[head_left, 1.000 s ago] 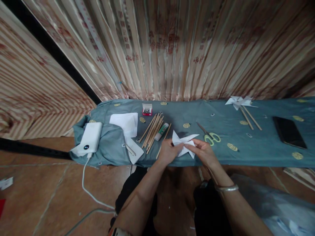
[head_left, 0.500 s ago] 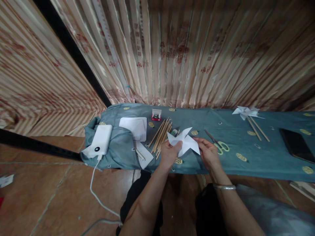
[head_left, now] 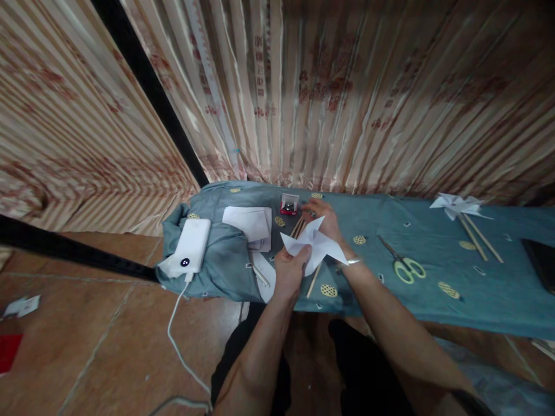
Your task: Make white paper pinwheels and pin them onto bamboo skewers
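My left hand (head_left: 289,271) pinches a white paper pinwheel (head_left: 315,245) at its centre, thumb on top, above the near part of the bench. Beyond that paper, my right hand (head_left: 323,216) reaches forward, fingers stretched toward a small red-and-white box (head_left: 289,205) with dark metal bits in it. Nothing shows in those fingers, and they are just to the right of the box, apart from it. Wooden sticks (head_left: 298,227) lie below the pinwheel, mostly hidden by it and by my hands.
White paper sheets (head_left: 247,222) and a white power bank (head_left: 193,245) with a cable lie on the left. Scissors with pale green handles (head_left: 407,268) rest right of my hands. Farther right are paper pinwheels on sticks (head_left: 457,205) and a black phone (head_left: 540,263). Curtains (head_left: 347,115) hang behind.
My right hand has let go of the pinwheel's right side and moved forward and left toward the small box. My left hand keeps hold of the pinwheel. The view has shifted slightly.
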`<state>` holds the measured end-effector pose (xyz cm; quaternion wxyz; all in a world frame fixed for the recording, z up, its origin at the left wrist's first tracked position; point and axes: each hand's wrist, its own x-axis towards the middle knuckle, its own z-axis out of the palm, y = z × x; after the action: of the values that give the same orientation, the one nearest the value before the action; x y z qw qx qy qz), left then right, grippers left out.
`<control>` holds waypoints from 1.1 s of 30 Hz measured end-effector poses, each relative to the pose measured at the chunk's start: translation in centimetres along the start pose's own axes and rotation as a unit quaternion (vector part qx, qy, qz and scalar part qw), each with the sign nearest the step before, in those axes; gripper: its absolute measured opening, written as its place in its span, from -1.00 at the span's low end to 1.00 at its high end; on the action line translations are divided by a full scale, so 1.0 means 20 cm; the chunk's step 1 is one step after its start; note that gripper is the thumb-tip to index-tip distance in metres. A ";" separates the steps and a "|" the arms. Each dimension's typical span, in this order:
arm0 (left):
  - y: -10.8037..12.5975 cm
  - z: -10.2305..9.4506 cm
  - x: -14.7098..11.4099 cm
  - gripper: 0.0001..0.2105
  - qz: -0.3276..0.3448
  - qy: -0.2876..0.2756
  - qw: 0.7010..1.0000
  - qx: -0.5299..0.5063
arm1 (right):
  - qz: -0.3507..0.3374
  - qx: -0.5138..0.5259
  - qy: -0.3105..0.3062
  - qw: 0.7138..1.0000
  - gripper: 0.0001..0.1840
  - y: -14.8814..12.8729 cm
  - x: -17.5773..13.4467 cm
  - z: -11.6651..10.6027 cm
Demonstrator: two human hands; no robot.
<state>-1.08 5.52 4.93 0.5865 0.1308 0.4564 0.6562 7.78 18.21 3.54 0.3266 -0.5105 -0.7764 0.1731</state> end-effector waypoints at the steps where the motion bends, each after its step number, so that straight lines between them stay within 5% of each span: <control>1: 0.00 -0.01 0.00 -0.70 -0.003 0.002 1.000 -0.004 | -0.023 -0.037 -0.013 0.999 -0.68 -0.01 0.04 0.02; 8: 0.01 -0.04 0.01 -0.67 -0.018 0.004 1.000 -0.013 | -0.057 -0.136 -0.065 0.987 -0.66 -0.04 0.22 0.16; 15: 0.00 -0.05 0.01 -0.67 -0.020 -0.005 1.000 -0.024 | -0.078 -0.253 -0.139 0.954 -0.66 -0.04 0.28 0.17; 33: 0.01 -0.04 0.00 -0.72 -0.023 0.011 1.000 -0.013 | -0.114 -0.201 -0.173 0.957 -0.69 -0.05 0.34 0.21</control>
<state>-1.79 5.21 4.58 0.5978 0.1051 0.4574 0.6499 2.40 24.27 3.42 0.0958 -0.4361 -0.8927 0.0605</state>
